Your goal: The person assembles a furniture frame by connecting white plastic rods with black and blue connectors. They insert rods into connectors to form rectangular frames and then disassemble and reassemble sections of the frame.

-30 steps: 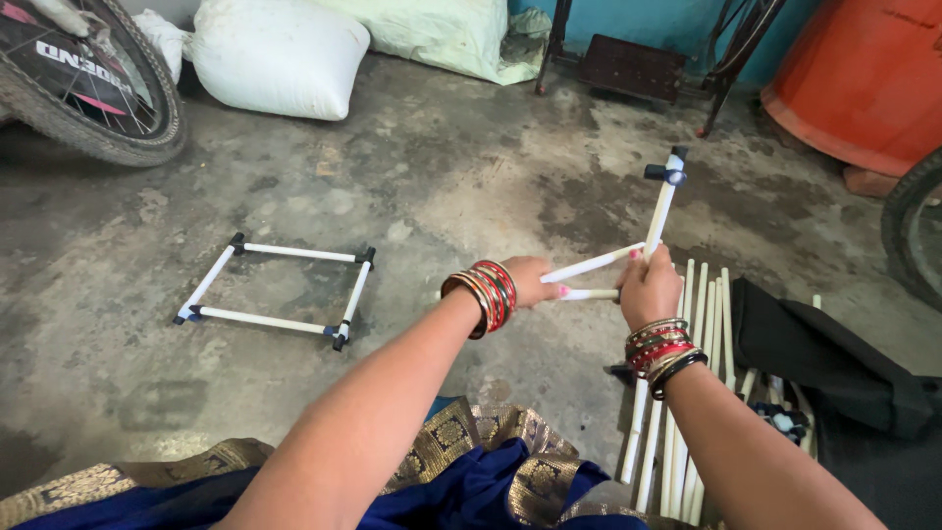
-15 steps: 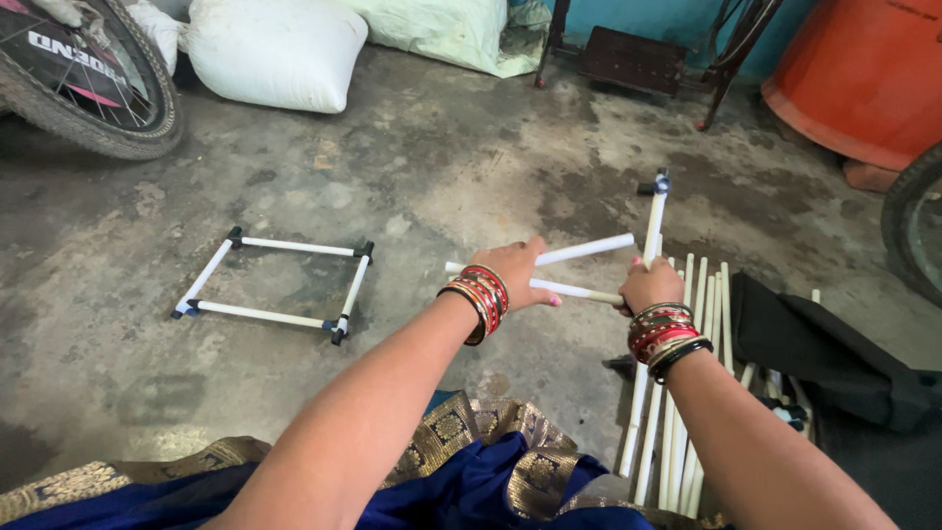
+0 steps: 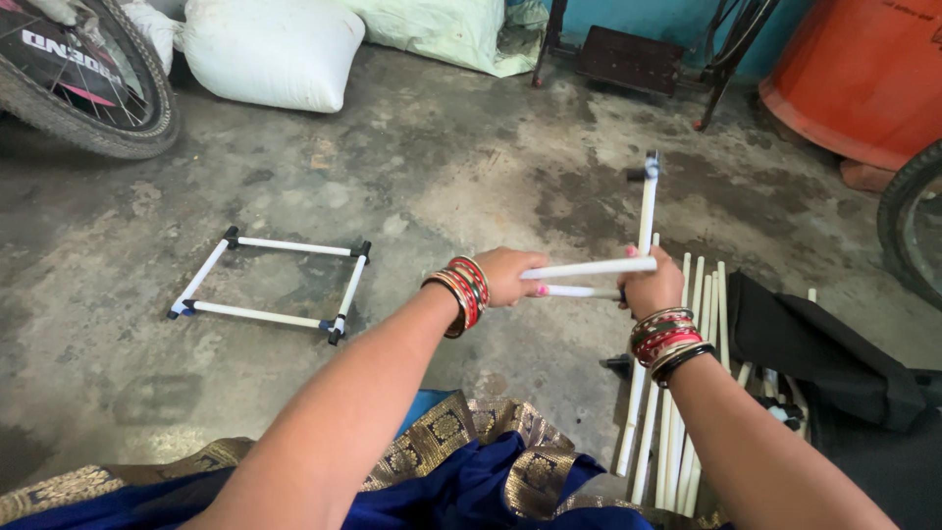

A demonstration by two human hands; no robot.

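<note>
On the floor's left lies a square frame (image 3: 273, 286). Left hand (image 3: 506, 276) grips two white rods (image 3: 587, 268) near mid-floor; right hand (image 3: 652, 288) clenches their other ends and an upright rod (image 3: 647, 208), above a rod pile (image 3: 677, 412).

Concrete floor (image 3: 471, 186) bears pipe frame (image 3: 275, 285), loose pipes (image 3: 677, 432), sacks (image 3: 270, 54).
</note>
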